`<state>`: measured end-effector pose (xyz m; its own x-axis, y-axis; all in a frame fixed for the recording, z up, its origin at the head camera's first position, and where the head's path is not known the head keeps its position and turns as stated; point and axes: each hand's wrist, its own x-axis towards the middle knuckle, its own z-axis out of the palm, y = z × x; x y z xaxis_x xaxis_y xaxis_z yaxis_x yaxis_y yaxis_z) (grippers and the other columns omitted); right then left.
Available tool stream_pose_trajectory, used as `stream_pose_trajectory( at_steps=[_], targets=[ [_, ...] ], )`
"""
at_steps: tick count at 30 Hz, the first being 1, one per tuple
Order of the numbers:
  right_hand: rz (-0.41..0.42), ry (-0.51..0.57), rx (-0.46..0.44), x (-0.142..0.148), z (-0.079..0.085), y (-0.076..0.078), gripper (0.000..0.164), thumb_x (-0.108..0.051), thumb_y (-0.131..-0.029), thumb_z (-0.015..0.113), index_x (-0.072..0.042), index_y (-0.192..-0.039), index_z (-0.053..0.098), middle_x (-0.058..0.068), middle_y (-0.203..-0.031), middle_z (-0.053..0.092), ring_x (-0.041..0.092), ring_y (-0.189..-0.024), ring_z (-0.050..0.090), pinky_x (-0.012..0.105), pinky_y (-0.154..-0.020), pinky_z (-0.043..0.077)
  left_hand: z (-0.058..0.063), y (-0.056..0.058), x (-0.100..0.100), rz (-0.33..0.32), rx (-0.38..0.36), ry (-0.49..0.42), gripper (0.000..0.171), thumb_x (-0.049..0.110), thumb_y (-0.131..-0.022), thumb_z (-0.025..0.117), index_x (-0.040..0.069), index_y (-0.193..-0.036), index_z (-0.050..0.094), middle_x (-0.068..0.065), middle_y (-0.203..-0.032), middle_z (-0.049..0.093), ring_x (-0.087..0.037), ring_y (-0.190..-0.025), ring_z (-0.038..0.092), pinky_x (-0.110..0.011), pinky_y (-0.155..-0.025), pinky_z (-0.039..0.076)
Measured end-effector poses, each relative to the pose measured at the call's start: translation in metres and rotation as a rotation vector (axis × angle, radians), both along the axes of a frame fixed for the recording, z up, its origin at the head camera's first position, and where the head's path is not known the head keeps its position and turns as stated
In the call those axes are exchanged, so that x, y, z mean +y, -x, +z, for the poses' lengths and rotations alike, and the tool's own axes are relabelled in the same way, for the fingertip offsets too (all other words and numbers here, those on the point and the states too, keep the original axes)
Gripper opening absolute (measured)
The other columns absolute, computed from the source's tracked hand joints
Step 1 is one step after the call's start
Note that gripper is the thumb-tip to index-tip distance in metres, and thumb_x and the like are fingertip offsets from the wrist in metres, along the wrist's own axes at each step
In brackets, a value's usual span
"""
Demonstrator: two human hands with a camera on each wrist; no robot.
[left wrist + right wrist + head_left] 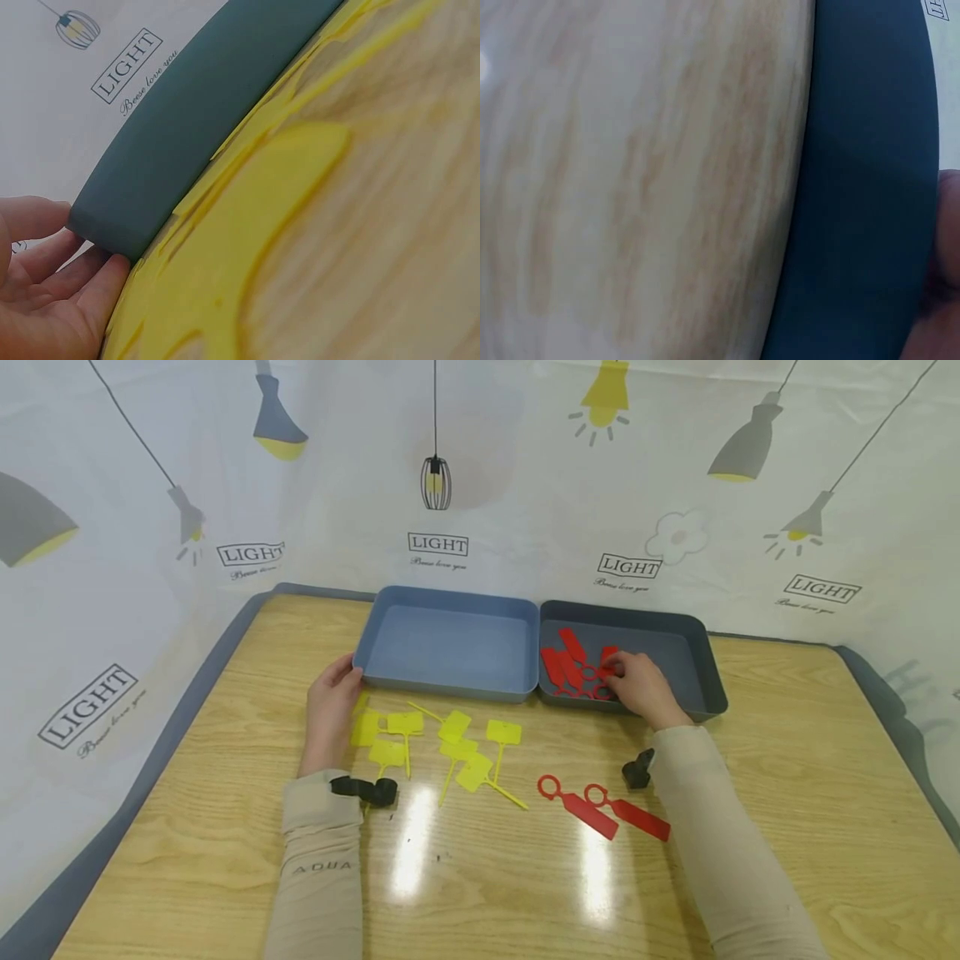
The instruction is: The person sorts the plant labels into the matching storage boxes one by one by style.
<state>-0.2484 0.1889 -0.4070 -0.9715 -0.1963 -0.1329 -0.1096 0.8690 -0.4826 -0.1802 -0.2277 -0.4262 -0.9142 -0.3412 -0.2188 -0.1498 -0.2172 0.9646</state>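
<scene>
My left hand [332, 706] grips the front left corner of the blue tray [453, 687], thumb and fingers set about its wall; in the left wrist view the digits [97, 289] meet the tray's corner. Over the dark grey tray [705, 681], my right hand [643, 687] reaches in and pinches a red plastic tag [609, 653], partly hidden by the fingertips. Several other red tags [572, 646] with ring ends lie in that tray's left half. The right wrist view shows mostly the tray's outer wall [862, 180], with fingers [949, 232] at the edge.
Several yellow tags with thin stems [405, 723] are scattered before the blue tray. Two red ring-ended tags [590, 815] lie on the wooden table [487, 893], nearer my body. A cloth printed with lamps [510, 485] hangs behind the trays, which stand side by side.
</scene>
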Motion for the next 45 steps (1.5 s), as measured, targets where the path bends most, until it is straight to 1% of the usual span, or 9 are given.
stream_pose_trajectory(
  at_steps=[8,12,20,27,31,35,39,45],
  targets=[
    [0.000,0.013,0.006,-0.001,0.001,-0.001,0.029,-0.018,-0.092,0.050,-0.003,-0.115,0.055,0.019,-0.107,0.051,0.032,-0.097,0.044,0.048,-0.076,0.042,0.001,-0.001,0.000,-0.005,-0.008,0.011,0.041,0.014,-0.092,0.050,0.008,-0.132,0.043,-0.008,-0.133,0.042,-0.015,-0.119,0.041,-0.024,-0.098,0.035],
    [-0.009,0.008,0.000,-0.002,0.001,-0.002,0.029,-0.018,-0.091,0.050,-0.003,-0.116,0.055,0.020,-0.108,0.049,0.033,-0.098,0.043,0.049,-0.076,0.041,0.000,-0.001,0.000,-0.007,0.005,0.002,0.042,0.014,-0.092,0.050,0.007,-0.132,0.042,-0.010,-0.133,0.042,-0.016,-0.120,0.041,-0.025,-0.098,0.035],
    [-0.030,-0.002,-0.013,-0.004,0.001,-0.002,0.029,-0.020,-0.092,0.049,-0.005,-0.116,0.055,0.019,-0.108,0.045,0.032,-0.097,0.042,0.049,-0.076,0.041,-0.001,0.000,0.000,-0.002,0.016,-0.010,0.042,0.012,-0.091,0.050,0.006,-0.132,0.043,-0.011,-0.133,0.042,-0.017,-0.120,0.041,-0.025,-0.098,0.035],
    [-0.024,-0.018,-0.007,-0.005,0.002,-0.003,0.028,-0.020,-0.092,0.048,-0.006,-0.116,0.055,0.018,-0.106,0.045,0.031,-0.094,0.043,0.047,-0.072,0.041,-0.001,-0.001,0.000,0.001,0.036,-0.023,0.042,0.012,-0.091,0.050,0.005,-0.132,0.042,-0.012,-0.133,0.041,-0.019,-0.121,0.040,-0.025,-0.098,0.035],
    [-0.027,-0.014,-0.001,-0.005,0.002,-0.003,0.029,-0.020,-0.092,0.047,-0.005,-0.116,0.055,0.018,-0.106,0.045,0.031,-0.092,0.043,0.047,-0.072,0.040,-0.001,-0.001,0.000,-0.004,0.042,-0.024,0.042,0.012,-0.092,0.050,0.004,-0.132,0.042,-0.013,-0.133,0.041,-0.019,-0.121,0.040,-0.026,-0.099,0.034],
    [-0.038,-0.010,0.032,-0.004,0.003,-0.003,0.031,-0.020,-0.092,0.047,-0.005,-0.118,0.054,0.018,-0.105,0.046,0.031,-0.089,0.045,0.047,-0.071,0.040,-0.002,-0.001,0.000,-0.005,0.034,-0.014,0.042,0.012,-0.091,0.051,0.005,-0.132,0.042,-0.012,-0.133,0.041,-0.019,-0.121,0.040,-0.026,-0.098,0.035],
    [-0.048,0.000,0.092,-0.003,0.006,-0.002,0.032,-0.019,-0.091,0.048,-0.004,-0.119,0.053,0.016,-0.101,0.050,0.029,-0.084,0.048,0.043,-0.066,0.041,-0.002,0.001,0.000,-0.001,0.030,-0.013,0.042,0.012,-0.091,0.051,0.005,-0.132,0.042,-0.012,-0.134,0.041,-0.019,-0.121,0.040,-0.026,-0.099,0.035],
    [-0.024,0.019,0.152,0.000,0.016,-0.007,0.032,-0.020,-0.091,0.048,-0.005,-0.119,0.054,0.012,-0.093,0.051,0.024,-0.073,0.047,0.036,-0.057,0.039,-0.002,0.000,-0.001,0.004,0.033,-0.015,0.042,0.010,-0.091,0.050,0.004,-0.132,0.042,-0.012,-0.133,0.042,-0.018,-0.120,0.041,-0.024,-0.098,0.035]
  ],
)
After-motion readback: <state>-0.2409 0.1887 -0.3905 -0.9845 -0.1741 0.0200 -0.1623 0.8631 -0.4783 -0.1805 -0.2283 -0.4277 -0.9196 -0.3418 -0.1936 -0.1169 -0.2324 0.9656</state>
